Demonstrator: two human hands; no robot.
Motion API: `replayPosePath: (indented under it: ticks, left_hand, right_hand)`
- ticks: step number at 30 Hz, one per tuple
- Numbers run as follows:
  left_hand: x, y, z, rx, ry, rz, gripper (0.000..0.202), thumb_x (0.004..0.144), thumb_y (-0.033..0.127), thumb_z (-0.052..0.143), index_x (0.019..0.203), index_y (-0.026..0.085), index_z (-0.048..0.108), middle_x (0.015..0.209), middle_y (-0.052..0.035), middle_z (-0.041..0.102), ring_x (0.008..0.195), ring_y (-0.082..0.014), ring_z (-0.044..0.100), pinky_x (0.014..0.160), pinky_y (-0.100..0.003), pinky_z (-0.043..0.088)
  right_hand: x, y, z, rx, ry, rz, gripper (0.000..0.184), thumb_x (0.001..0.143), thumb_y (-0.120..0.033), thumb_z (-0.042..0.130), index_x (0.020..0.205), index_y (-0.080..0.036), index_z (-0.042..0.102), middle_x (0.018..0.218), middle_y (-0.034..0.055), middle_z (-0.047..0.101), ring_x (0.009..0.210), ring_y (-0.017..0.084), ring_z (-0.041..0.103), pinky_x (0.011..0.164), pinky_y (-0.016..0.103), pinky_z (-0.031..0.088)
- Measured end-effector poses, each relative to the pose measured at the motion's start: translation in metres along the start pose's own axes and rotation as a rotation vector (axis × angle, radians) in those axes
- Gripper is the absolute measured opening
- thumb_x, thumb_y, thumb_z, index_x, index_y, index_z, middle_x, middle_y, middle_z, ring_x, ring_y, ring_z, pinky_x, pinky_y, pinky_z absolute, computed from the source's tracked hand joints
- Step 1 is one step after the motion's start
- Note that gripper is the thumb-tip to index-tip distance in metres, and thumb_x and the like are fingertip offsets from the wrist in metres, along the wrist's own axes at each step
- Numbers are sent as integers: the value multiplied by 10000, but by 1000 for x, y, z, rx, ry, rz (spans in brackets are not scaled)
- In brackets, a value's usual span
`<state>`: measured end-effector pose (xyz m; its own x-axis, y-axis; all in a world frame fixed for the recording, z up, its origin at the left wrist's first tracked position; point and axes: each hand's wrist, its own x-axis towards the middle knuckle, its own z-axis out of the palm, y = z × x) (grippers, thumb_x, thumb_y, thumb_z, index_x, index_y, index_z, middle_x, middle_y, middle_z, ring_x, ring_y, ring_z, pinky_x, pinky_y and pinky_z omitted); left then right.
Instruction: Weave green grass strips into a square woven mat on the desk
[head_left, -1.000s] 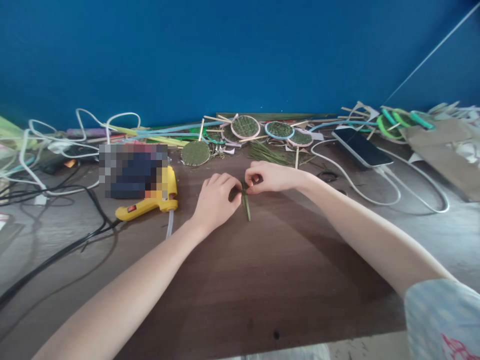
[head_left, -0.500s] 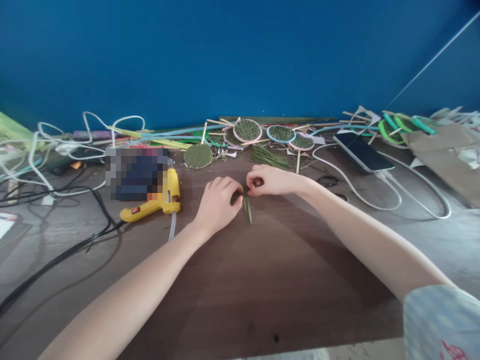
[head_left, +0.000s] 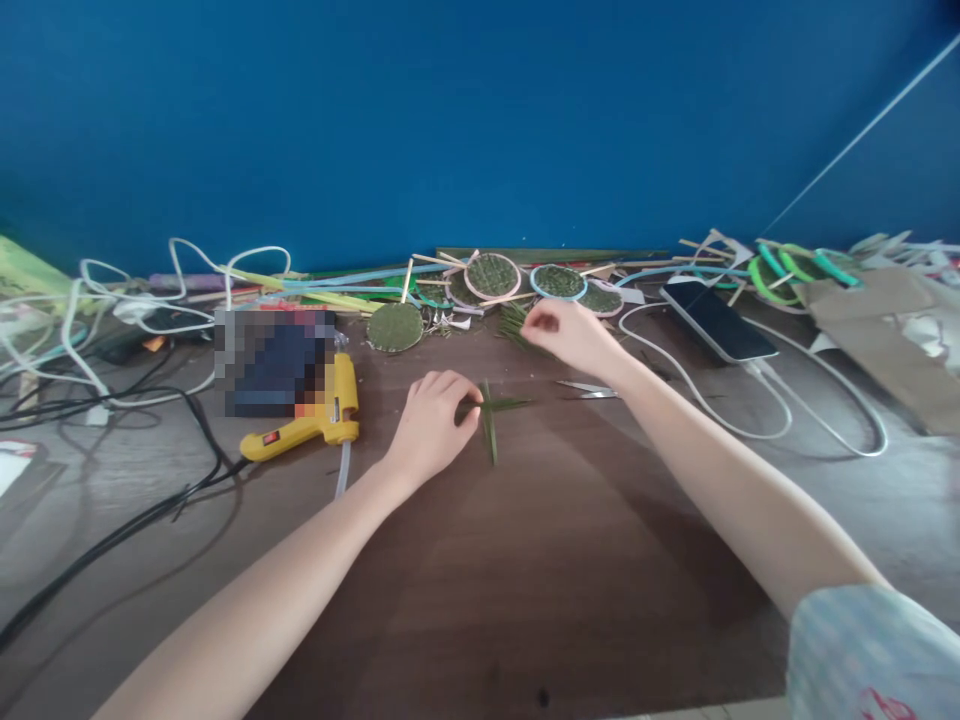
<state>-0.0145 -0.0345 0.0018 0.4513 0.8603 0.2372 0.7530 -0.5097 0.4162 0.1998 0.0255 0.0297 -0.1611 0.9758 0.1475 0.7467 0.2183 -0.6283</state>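
Bkgd: flat blue wall behind a dark brown wood table (head_left: 480, 600), w/ clutter along its far edge.

We note the left hand (head_left: 431, 425) resting near the table's centre. Thumb and forefinger are pinched on the crossed leaf strips (head_left: 493, 415). These are two narrow green strips lying flat on the wood, one running toward us, the other across it pointing right. The pinch sits at the left end of the cross strip, right by the crossing.

The right hand (head_left: 571, 335) is farther back, apart from the cross. Its fingers curl down onto a loose pile of green strips (head_left: 517, 322). It touches the pile, but we can't tell whether it actually grips a strip. Scissors (head_left: 592, 390) lie just beside that wrist, partly hidden by the forearm.

Left of the left hand a yellow glue gun (head_left: 307, 425) lies on its side, next to a blurred-out block. Beyond those are white cables (head_left: 135, 300) and a black cable (head_left: 112, 520).

Back row: round woven discs (head_left: 491, 275), some w/ coloured rims.

Right side: a phone (head_left: 716, 320) lies face up w/ a white charging lead (head_left: 825, 400) looping off it. Behind it are green rings (head_left: 784, 262) and a brown paper bag (head_left: 877, 320).
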Motion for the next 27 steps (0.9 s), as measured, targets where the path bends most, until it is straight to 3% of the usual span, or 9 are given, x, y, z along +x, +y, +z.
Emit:
replayPosePath:
  ticks: [1, 3, 7, 11, 19, 27]
  left_hand:
    - [0, 0, 0, -8, -1, 4, 75, 787, 148, 511, 836, 191, 548, 909, -19, 604, 919, -198, 502, 837, -363, 370]
    - [-1, 0, -1, -44, 10, 5, 74, 787, 147, 502, 843, 188, 527, 907, -24, 590, 912, -194, 507, 841, -364, 374]
    - [-2, -1, -6, -221, 141, -94, 134, 749, 128, 496, 859, 190, 452, 904, -28, 523, 878, -162, 514, 815, -322, 411]
    - [-5, -4, -9, -366, 244, -248, 94, 763, 131, 444, 800, 208, 406, 816, 2, 484, 732, -125, 496, 649, -262, 424]
    - [-7, -1, -13, -321, 247, -189, 85, 752, 128, 453, 793, 202, 463, 840, -17, 445, 721, -128, 471, 514, -234, 388]
    - [-5, -3, -12, -268, 247, -132, 112, 759, 112, 437, 807, 199, 487, 856, -28, 475, 756, -152, 491, 579, -268, 418]
  right_hand:
    - [3, 6, -3, -49, 94, 46, 118, 721, -273, 545, 756, -164, 571, 771, 46, 569, 709, 159, 492, 666, 301, 362]
    - [6, 18, -6, -137, 142, 90, 160, 702, -309, 580, 781, -173, 555, 789, 61, 556, 756, 193, 492, 654, 312, 360]
    - [7, 32, 0, -161, 26, 111, 266, 667, -325, 624, 865, -170, 537, 796, 40, 543, 715, 179, 492, 632, 305, 361]
    - [5, 35, 6, -84, -4, 124, 252, 679, -259, 595, 907, -163, 549, 774, 19, 541, 688, 154, 503, 635, 291, 376]
    - [6, 32, -5, 36, 55, 211, 155, 646, -242, 611, 777, -163, 633, 746, 42, 637, 701, 164, 572, 697, 319, 441]
    - [6, 35, -17, 124, 95, 256, 153, 671, -268, 597, 743, -161, 680, 714, 60, 685, 733, 207, 634, 753, 357, 466]
